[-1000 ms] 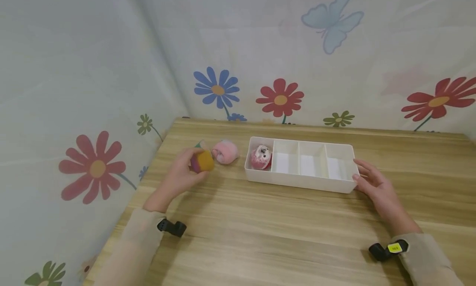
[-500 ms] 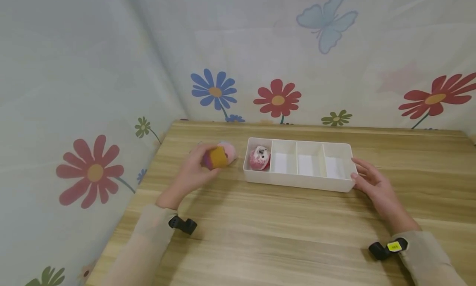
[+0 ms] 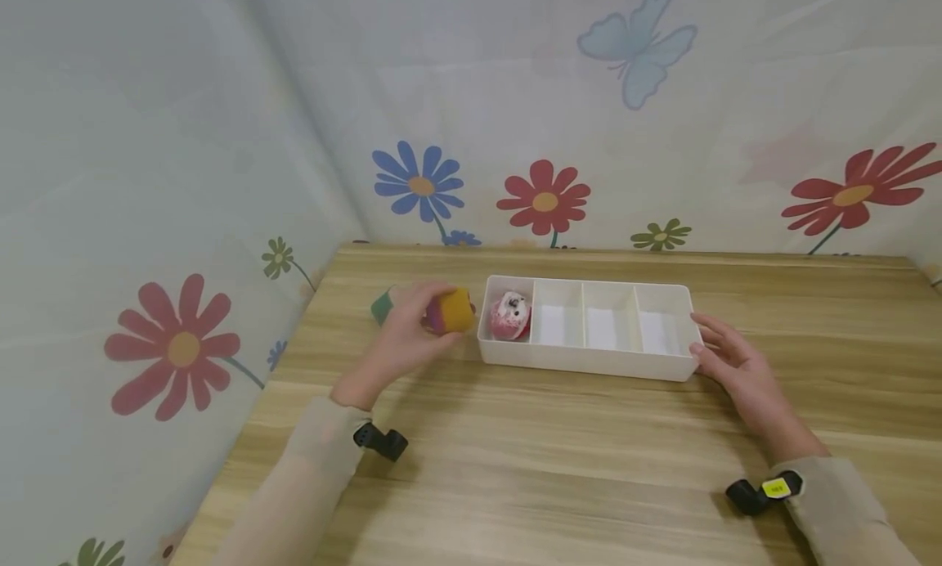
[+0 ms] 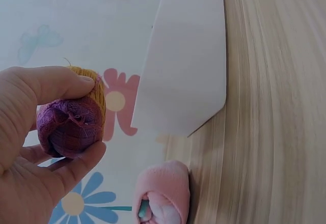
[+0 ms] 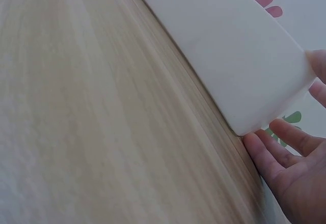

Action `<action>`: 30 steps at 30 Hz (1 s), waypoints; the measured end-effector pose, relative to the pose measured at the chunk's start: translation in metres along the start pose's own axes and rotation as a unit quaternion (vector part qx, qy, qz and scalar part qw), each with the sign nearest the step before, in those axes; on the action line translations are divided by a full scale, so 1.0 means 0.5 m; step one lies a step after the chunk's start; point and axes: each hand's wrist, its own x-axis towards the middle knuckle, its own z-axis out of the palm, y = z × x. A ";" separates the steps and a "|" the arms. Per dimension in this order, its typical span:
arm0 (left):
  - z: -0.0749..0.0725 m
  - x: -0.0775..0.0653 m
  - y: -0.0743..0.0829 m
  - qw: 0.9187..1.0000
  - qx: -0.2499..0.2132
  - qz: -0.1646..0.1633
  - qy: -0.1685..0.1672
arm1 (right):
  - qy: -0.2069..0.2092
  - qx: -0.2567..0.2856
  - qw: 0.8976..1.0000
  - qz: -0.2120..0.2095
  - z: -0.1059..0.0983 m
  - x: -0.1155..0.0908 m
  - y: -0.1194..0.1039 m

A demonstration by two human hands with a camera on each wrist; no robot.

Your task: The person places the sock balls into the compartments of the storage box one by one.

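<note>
My left hand (image 3: 405, 329) pinches a rolled-up sock ball (image 4: 74, 127), purple with a yellow side, between thumb and fingers. It is close to the left end of a long white divided box (image 3: 581, 360). In the box's leftmost compartment lies a pink-and-white bundle (image 3: 510, 315) with black spots. With thumb and fingertips, my right hand (image 3: 746, 382) touches the box's right end, near the corner in the right wrist view. A pink rolled sock (image 4: 165, 186) rests on the table below the held ball, mostly hidden by my left hand in the head view.
A green item (image 3: 382, 306) peeks out behind my left hand. The wood-grain table (image 3: 559, 460) ends at the back against a floral sheet (image 3: 471, 83), which also rises along the left side. Thin dividers (image 3: 584, 316) split the box into several compartments.
My left hand has carried the purple-and-yellow sock ball rightward, toward the box's left end, passing in front of the pink sock. The right hand stays at the box.
</note>
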 end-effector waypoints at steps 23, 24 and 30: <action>0.062 0.056 0.052 0.999 0.010 0.030 -0.039 | 0.008 0.008 1.000 -0.003 -0.001 0.003 0.002; 0.065 0.059 0.053 0.999 0.006 0.038 -0.038 | 0.009 0.012 1.000 -0.006 -0.002 0.003 0.003; 0.090 0.074 0.054 0.996 -0.029 0.064 -0.050 | 0.011 0.022 1.000 -0.015 0.002 0.002 0.008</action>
